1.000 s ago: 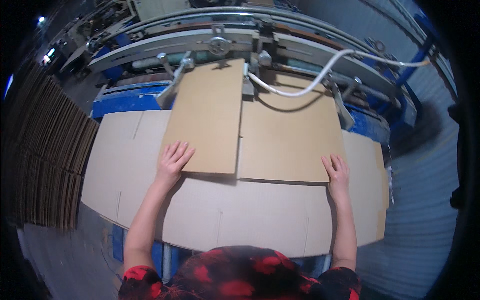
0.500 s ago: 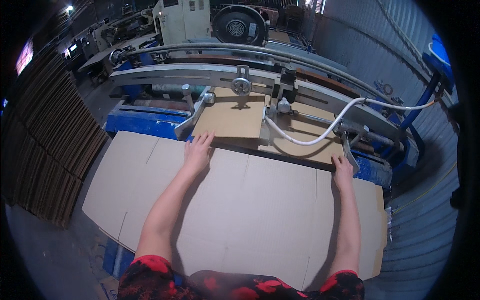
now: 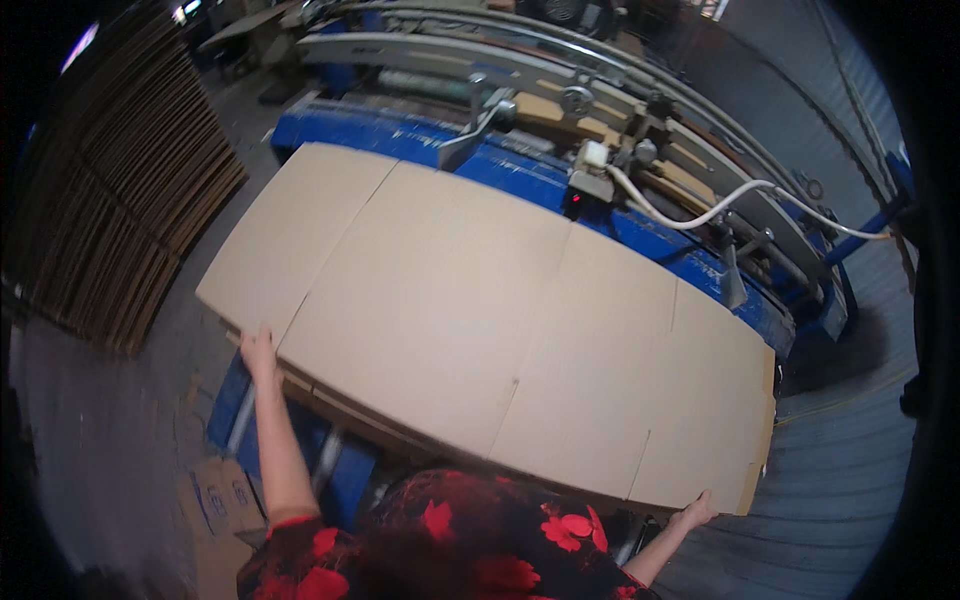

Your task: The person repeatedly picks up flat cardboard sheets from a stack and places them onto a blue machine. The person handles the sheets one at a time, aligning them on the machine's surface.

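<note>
Head view: left hand (image 3: pixel 259 352) and right hand (image 3: pixel 694 513) grasp the cardboard sheet's (image 3: pixel 480 320) near corners; blue machine (image 3: pixel 540 175) far.

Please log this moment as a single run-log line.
left hand: grips near edge of cardboard sheet | right hand: grips sheet's right corner | sheet: flat beside blue machine

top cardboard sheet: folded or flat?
Flat. The sheet lies spread on the stack, its score lines unfolded; left hand and right hand grip its near edge.
</note>
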Demonstrator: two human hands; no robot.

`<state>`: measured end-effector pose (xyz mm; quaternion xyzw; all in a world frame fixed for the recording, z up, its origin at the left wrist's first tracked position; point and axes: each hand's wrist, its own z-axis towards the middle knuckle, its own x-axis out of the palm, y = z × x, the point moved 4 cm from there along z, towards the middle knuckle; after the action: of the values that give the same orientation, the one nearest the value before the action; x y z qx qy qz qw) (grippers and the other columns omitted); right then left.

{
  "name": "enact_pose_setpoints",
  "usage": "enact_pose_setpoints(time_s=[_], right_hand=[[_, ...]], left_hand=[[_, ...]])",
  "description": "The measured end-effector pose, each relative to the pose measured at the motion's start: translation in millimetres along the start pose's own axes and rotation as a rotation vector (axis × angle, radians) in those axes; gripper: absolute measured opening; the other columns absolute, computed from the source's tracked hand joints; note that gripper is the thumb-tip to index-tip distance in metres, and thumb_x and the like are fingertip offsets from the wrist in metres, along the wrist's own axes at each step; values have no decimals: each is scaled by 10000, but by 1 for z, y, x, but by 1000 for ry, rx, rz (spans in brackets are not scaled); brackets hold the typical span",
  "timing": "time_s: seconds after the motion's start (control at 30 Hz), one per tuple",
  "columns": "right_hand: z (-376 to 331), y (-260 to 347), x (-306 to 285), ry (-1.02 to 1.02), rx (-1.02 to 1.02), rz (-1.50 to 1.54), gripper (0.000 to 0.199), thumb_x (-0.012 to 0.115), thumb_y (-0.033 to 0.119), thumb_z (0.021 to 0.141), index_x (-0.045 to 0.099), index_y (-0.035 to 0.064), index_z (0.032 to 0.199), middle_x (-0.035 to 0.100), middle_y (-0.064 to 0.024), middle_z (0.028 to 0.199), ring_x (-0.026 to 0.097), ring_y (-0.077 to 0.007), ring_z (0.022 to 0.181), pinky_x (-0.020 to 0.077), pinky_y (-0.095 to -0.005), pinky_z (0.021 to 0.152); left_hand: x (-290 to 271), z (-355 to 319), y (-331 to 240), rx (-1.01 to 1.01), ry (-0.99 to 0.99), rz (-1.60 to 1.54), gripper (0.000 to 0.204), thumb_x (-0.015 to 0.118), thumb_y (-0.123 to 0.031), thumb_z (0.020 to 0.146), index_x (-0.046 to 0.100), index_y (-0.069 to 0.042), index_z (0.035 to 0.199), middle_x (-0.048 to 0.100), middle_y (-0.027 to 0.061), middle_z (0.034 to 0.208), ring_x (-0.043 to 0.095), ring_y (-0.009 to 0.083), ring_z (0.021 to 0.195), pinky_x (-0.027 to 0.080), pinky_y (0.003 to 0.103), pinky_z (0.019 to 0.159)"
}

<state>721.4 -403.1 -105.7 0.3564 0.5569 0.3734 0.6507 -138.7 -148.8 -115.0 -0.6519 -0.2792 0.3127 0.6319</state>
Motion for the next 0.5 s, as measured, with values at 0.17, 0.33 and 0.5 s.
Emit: enact_pose_setpoints(time_s=[0.17,0.33,0.5], right_hand=[[-3,13,13,135,278,375,450,583,128,825,474,-106,1194,525,-193,1190,564,-286,964,517,-410,801],[0,36,-12,126,244,604,427,536,104,856,475,-5,1265,512,-161,1226,533,-269,1044,494,-417,867],[-23,81,-23,322,134,915,458,530,103,872,413,39,1311,508,-134,1236,517,-276,1121,466,-438,942]], left_hand=[[13,-11,-17,-63,-132,387,824,581,-287,882,97,117,1413,80,264,1509,99,332,1414,113,364,1146],[15,-17,-57,79,-202,504,803,585,-262,884,105,74,1433,180,245,1496,234,361,1366,189,383,1125],[27,4,-108,307,70,-306,655,592,-229,889,282,30,1406,426,164,1358,488,322,1177,416,436,984]])
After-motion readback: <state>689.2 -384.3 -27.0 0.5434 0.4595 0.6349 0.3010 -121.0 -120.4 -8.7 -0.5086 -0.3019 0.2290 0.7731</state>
